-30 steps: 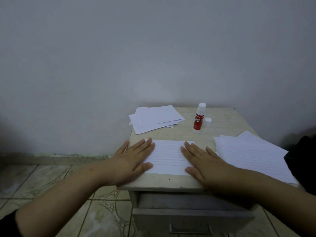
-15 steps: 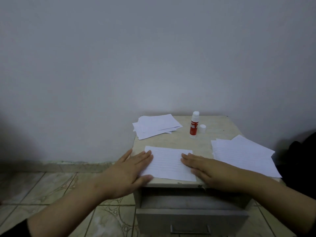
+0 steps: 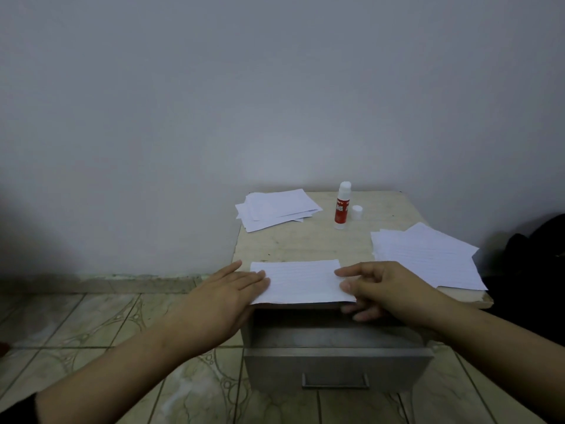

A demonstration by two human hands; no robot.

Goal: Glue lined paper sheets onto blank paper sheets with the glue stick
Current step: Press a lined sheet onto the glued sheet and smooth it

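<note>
Lined sheet (image 3: pixel 301 281): flat at the table's (image 3: pixel 308 240) front edge, above an open drawer (image 3: pixel 336 367). Left hand (image 3: pixel 226 296): fingers flat, resting on the sheet's left edge. Right hand (image 3: pixel 380 289): thumb and fingers pinching the sheet's right edge. Glue stick (image 3: pixel 342 205): upright, uncapped, at the back, cap (image 3: pixel 356 212) beside it. Blank stack (image 3: pixel 275 209): back left. Lined stack (image 3: pixel 428 257): right.

Home room, tiled floor (image 3: pixel 101 325), bedside cabinet (image 3: pixel 305 243)
</note>
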